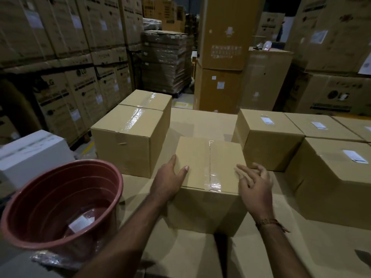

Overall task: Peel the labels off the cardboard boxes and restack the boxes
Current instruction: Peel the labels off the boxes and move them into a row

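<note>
middle box (206,177) sitting near on the big cardboard surface (301,247), left hand (170,177) flat on its left edge, fingers straight, right hand (255,185) just beside its right edge, fingers loosely spread, holding nothing, labelled boxes (269,141) right, red tub (60,203) left

Centre box (208,167) sits between stacked boxes (130,135) left and labelled boxes (269,141) right; bucket (60,203) lies nearer, far left

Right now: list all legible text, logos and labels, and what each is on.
"LG": large stacked cartons on the left.
"LG": carton at far right.
White labels on the small boxes at right: too blurred to read.
Peeled label in the red tub: no print legible.
Box under the left hand and right hand: no text visible.
</note>
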The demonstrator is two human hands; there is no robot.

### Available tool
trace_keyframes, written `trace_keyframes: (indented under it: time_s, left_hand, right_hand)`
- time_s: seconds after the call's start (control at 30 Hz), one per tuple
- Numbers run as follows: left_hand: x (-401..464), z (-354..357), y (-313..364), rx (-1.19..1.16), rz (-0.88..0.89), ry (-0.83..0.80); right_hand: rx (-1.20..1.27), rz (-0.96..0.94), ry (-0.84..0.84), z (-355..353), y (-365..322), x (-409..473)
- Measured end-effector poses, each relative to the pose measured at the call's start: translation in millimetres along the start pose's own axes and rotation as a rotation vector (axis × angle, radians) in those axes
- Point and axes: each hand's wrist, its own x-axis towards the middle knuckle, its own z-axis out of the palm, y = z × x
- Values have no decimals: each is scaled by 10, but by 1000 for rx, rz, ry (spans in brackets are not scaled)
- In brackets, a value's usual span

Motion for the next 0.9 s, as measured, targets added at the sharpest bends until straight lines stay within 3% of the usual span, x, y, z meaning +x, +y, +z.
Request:
trace_keyframes:
  time_s: [0.1,0.27,0.57,0.9]
  left_hand:
    - [323,19,-14,36,6,43]
    - [861,16,-5,76,-6,126]
    - [1750,-138,169,313,181,110]
    - [2560,-690,74,413,144,184]
  right_hand:
    - [-6,-25,-58,153,-116,225]
    - [-184,-42,-367,302,-249,615]
    - [-161,-48,-362,809,-129,1368]
    - [-202,-27,-376,1565,-181,2396]
